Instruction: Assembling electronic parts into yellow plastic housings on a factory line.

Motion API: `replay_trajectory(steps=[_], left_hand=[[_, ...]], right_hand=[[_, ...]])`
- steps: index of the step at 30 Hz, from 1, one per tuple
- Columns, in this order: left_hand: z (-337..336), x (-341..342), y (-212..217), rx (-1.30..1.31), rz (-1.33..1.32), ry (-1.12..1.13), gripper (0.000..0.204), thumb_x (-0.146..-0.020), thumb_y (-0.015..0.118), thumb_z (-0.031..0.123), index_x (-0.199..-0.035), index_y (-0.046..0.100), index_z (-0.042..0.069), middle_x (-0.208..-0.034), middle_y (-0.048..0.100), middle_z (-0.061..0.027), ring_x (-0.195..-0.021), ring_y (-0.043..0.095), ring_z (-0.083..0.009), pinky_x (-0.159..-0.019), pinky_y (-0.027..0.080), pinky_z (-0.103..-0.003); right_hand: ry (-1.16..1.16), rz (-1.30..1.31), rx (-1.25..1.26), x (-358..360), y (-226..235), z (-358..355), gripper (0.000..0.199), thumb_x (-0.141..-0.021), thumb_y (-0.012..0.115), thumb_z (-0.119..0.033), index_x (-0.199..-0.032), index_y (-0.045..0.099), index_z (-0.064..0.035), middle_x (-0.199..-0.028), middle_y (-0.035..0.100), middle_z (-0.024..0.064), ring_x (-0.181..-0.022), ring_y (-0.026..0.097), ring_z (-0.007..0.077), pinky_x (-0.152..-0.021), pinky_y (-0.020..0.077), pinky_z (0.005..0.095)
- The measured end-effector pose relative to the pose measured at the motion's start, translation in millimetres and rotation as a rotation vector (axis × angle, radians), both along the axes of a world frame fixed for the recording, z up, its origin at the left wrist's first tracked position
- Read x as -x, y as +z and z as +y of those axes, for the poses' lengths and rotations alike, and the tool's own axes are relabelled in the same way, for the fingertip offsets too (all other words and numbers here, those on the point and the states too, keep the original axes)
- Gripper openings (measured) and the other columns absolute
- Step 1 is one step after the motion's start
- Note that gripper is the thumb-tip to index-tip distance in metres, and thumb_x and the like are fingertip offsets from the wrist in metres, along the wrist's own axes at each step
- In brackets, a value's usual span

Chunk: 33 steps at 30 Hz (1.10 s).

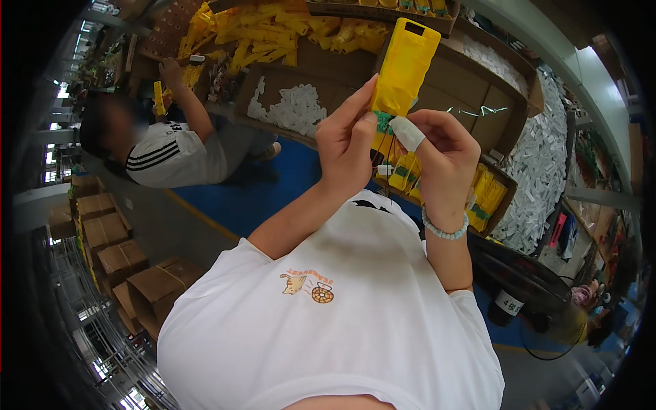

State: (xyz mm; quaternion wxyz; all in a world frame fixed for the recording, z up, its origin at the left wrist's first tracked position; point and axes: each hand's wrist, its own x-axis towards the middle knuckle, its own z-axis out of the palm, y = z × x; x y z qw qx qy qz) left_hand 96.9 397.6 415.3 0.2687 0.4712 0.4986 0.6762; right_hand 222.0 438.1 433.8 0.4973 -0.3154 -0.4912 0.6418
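Note:
In front of my chest I hold up a long yellow plastic housing (408,65) with a rectangular slot at its far end. My left hand (345,143) is closed round its near end, fingers behind and thumb on the front. A small green circuit board (385,121) sits at that near end, with thin dark wires hanging below. From the right, my right hand (443,147) meets the board's edge, its thumb wrapped in a white covering and its fingers pinched together. What lies in that pinch is hidden. A beaded bracelet (444,229) circles the right wrist.
Yellow plastic parts (270,34) lie heaped at the back. White pieces (294,106) fill part of a cardboard tray, and more white pieces (533,157) spread at right. A box of yellow housings (488,195) stands beyond my right wrist. A co-worker (178,147) is at left, near stacked cartons (106,232).

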Motion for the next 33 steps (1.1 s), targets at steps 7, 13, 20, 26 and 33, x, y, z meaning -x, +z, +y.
replay_trajectory(steps=[7, 13, 20, 26, 33], left_hand=[[-6.2, -11.9, 11.5, -0.083, -0.421, -0.119, 0.043, -0.088, 0.039, 0.002, -0.129, 0.050, -0.008, -0.117, 0.062, -0.0155, -0.103, 0.062, -0.0160, -0.088, 0.050, -0.028], [-10.6, -25.6, 12.9, -0.070, -0.558, -0.272, 0.043, -0.088, 0.039, 0.002, -0.128, 0.051, -0.008, -0.119, 0.061, -0.0160, -0.105, 0.061, -0.0161, -0.089, 0.049, -0.028], [-3.1, -38.0, 17.7, -0.059, -0.467, -0.276, 0.042, -0.089, 0.039, 0.004, -0.127, 0.052, -0.008, -0.117, 0.062, -0.0149, -0.103, 0.061, -0.0154, -0.087, 0.050, -0.027], [25.4, -26.7, 30.6, -0.044, -0.557, -0.348, 0.045, -0.085, 0.038, 0.007, -0.127, 0.049, -0.006, -0.108, 0.063, -0.0191, -0.081, 0.067, -0.0258, -0.069, 0.058, -0.036], [42.1, -8.8, 32.1, 0.012, -0.575, -0.361, 0.048, -0.092, 0.042, 0.017, -0.138, 0.035, 0.004, -0.114, 0.059, -0.0228, -0.088, 0.064, -0.0258, -0.073, 0.055, -0.038]], right_hand=[[0.083, 0.064, -0.046, -10.0, -2.5, 6.0, 0.029, -0.078, 0.067, 0.006, -0.107, 0.062, 0.0083, -0.095, 0.068, 0.0115, -0.082, 0.063, 0.0115, -0.067, 0.0524, 0.0215], [0.240, 0.102, 0.006, -36.4, 4.8, 4.8, 0.041, -0.080, 0.065, 0.006, -0.119, 0.058, 0.0100, -0.102, 0.068, 0.0169, -0.083, 0.065, 0.0139, -0.068, 0.0537, 0.0227], [0.171, 0.048, -0.059, -51.8, 7.3, 5.4, 0.041, -0.082, 0.065, 0.004, -0.121, 0.056, 0.0095, -0.104, 0.068, 0.0173, -0.086, 0.066, 0.0157, -0.075, 0.0547, 0.0251], [0.300, -0.064, -0.247, -64.1, -32.9, 28.8, 0.056, -0.075, 0.073, -0.004, -0.128, 0.055, -0.0021, -0.114, 0.063, 0.0068, -0.092, 0.062, 0.0149, -0.076, 0.0503, 0.0255], [0.080, -0.283, -0.433, -42.8, -63.0, 20.6, 0.031, -0.074, 0.055, 0.015, -0.099, 0.066, 0.0010, -0.100, 0.064, 0.0090, -0.078, 0.063, 0.0178, -0.068, 0.0497, 0.0281]])
